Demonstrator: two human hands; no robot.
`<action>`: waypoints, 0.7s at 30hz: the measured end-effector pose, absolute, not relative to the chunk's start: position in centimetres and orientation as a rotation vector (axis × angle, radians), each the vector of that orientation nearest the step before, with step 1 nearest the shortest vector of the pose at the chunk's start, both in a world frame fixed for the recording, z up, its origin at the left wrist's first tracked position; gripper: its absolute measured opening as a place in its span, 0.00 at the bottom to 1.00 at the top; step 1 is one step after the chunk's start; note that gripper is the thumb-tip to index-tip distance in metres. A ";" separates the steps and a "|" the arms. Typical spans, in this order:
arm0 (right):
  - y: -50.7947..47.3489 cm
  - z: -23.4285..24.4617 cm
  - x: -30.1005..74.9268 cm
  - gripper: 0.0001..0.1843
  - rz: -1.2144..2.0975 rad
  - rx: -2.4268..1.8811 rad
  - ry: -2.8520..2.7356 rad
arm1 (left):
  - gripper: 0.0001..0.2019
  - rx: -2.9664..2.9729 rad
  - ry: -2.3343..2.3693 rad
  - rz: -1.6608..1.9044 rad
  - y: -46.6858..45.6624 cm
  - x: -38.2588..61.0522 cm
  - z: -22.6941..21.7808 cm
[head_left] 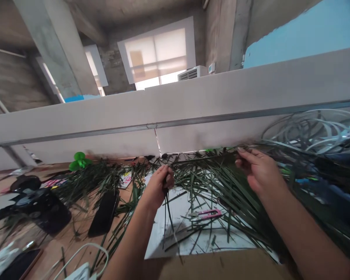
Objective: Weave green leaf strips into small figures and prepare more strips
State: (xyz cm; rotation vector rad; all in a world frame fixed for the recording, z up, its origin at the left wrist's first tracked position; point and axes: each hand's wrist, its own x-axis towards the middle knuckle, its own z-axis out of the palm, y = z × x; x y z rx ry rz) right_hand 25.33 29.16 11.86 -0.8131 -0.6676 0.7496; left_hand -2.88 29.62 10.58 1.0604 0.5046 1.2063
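My left hand (pixel 160 186) is closed in a fist around one end of a long green leaf strip (pixel 204 158). The strip runs level to the right, just above the desk. My right hand (pixel 255 169) pinches the strip's other end between thumb and fingers. Below and between both hands lies a heap of loose green leaf strips (pixel 218 186), spread over a white board (pixel 177 229). Pink-handled scissors (pixel 208 213) lie on the board among the strips, nearer to my right forearm.
A white partition wall (pixel 192 112) closes the desk's far side. A coil of grey-white bands (pixel 312 132) sits at the right. At the left are a black phone (pixel 103 214), dark gear (pixel 37 206), a green plastic plant (pixel 79 160) and a white cable (pixel 84 252).
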 end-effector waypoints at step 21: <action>29.4 3.8 15.6 0.19 1.384 -1.041 -1.343 | 0.11 0.576 0.268 1.666 29.8 -6.6 13.9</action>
